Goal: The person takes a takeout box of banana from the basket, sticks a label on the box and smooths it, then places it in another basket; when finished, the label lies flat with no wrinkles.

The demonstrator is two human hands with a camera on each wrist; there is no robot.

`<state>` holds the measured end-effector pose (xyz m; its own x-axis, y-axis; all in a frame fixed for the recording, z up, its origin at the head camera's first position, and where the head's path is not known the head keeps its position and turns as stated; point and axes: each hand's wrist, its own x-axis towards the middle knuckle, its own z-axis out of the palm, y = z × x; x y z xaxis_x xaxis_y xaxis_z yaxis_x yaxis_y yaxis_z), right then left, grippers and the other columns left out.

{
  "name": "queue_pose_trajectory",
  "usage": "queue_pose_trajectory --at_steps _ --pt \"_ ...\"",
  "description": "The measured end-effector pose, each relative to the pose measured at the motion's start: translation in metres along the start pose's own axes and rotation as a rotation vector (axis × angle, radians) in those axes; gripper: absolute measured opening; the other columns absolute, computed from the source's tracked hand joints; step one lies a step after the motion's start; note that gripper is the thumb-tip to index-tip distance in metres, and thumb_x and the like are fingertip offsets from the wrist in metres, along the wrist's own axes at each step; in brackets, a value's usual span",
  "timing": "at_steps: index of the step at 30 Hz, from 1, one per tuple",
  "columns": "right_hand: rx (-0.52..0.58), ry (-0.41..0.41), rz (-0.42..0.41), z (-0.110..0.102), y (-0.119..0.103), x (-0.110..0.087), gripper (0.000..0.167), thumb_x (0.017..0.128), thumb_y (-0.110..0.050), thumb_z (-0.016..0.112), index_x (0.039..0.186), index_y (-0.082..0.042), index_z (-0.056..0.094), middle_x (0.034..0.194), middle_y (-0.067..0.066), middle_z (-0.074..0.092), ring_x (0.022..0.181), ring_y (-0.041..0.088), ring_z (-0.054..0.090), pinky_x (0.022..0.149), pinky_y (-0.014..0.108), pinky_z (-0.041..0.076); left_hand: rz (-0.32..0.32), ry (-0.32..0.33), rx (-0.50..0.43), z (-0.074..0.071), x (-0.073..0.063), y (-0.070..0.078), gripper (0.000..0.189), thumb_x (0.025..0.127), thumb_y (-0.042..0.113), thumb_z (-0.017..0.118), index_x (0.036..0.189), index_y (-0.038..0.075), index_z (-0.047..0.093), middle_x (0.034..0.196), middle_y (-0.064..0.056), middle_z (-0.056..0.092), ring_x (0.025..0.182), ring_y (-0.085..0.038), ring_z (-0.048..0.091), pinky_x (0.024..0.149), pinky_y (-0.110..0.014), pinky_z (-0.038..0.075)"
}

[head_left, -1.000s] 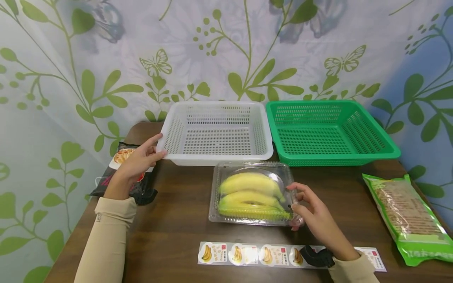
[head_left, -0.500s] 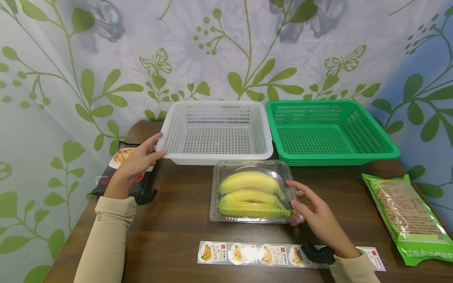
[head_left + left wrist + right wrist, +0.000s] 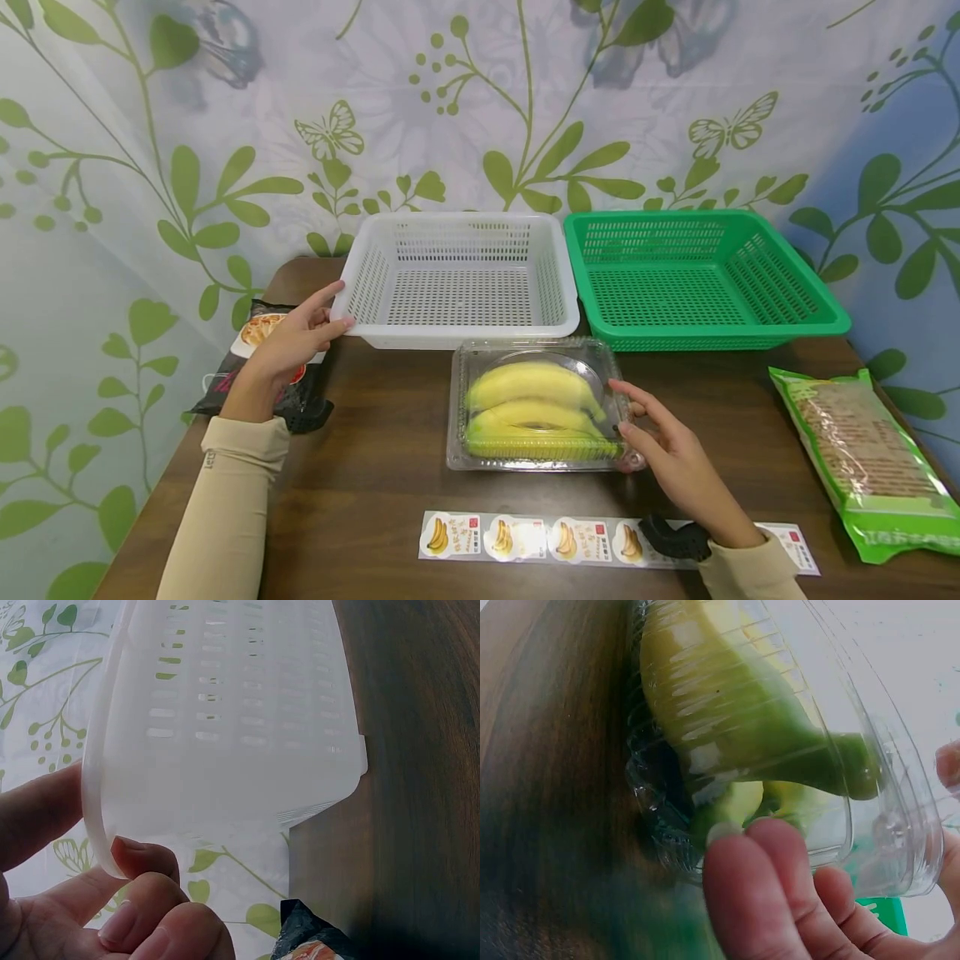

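My left hand (image 3: 294, 340) holds the left rim of a white plastic basket (image 3: 461, 332); in the left wrist view curled fingers lie under the rim, against the basket wall (image 3: 225, 784). A clear plastic clamshell box (image 3: 459, 408), lid down, lies in front of that basket with bananas (image 3: 534, 387) inside. At the box's right edge, my right hand (image 3: 671, 457) grips the rim between thumb and fingers. Seen from the right wrist, fingertips lie along the box's end wall (image 3: 844, 840), near a green banana stem (image 3: 855, 769).
A green basket (image 3: 720, 342) stands right of the white one. Along the front lies a strip of banana stickers (image 3: 525, 540), partly under the right wrist. A green-edged food bag (image 3: 862, 450) lies far right, and a black package (image 3: 258, 329) sits behind the left forearm.
The clamshell box has shifted slightly away from me, toward the white basket, with my right hand still at its edge. My left hand and the baskets have stayed in place.
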<state>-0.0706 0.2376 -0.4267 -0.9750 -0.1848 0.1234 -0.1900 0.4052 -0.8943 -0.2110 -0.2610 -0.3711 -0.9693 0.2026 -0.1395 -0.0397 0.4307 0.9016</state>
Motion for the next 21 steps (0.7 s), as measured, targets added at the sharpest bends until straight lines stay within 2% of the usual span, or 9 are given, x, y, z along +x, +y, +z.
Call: queue_pose_trajectory --at_steps 3,5,9,15,21 --pt "-0.006 0.002 -0.006 0.0001 0.0005 -0.0002 0.05 0.107 -0.015 0.056 0.154 -0.024 0.045 0.124 0.017 0.051 0.049 0.01 0.039 0.051 0.032 0.042 -0.001 0.001 0.002 0.0002 -0.0001 0.0005 0.077 0.104 0.03 0.062 0.166 0.023 0.015 0.119 -0.015 0.052 0.101 -0.019 0.049 0.079 -0.03 0.042" --pt "-0.016 -0.004 -0.003 -0.0006 0.0009 -0.0003 0.05 0.107 -0.016 0.056 0.155 -0.025 0.045 0.127 0.016 0.051 0.05 0.009 0.043 0.05 0.032 0.041 -0.001 0.0 0.002 0.0006 -0.0003 0.0009 0.077 0.104 0.03 0.061 0.166 0.022 0.015 0.12 -0.016 0.052 0.102 -0.022 0.049 0.078 -0.03 0.041" --pt "-0.053 -0.015 -0.015 -0.0016 0.0013 -0.0008 0.05 0.108 -0.017 0.054 0.156 -0.028 0.043 0.131 0.015 0.052 0.062 0.015 0.059 0.055 0.032 0.044 0.002 0.001 0.001 0.0012 -0.0004 0.0013 0.077 0.104 0.03 0.061 0.166 0.022 0.015 0.122 -0.017 0.051 0.103 -0.026 0.048 0.075 -0.029 0.039" --pt "-0.185 0.006 -0.061 -0.0024 -0.0009 -0.0028 0.053 0.107 -0.019 0.055 0.156 -0.033 0.04 0.13 0.008 0.055 0.06 0.012 0.054 0.052 0.029 0.043 0.01 0.002 0.011 0.0007 0.0003 -0.0001 0.077 0.104 0.031 0.061 0.166 0.022 0.016 0.121 -0.016 0.051 0.099 -0.022 0.046 0.072 -0.028 0.038" --pt "-0.293 0.046 -0.115 -0.001 -0.003 -0.0033 0.053 0.107 -0.019 0.055 0.156 -0.034 0.041 0.126 0.0 0.058 0.075 0.012 0.058 0.058 0.029 0.043 0.027 0.014 0.085 -0.0035 -0.0021 -0.002 0.075 0.105 0.033 0.06 0.165 0.018 0.018 0.123 -0.017 0.05 0.101 -0.027 0.047 0.076 -0.032 0.042"
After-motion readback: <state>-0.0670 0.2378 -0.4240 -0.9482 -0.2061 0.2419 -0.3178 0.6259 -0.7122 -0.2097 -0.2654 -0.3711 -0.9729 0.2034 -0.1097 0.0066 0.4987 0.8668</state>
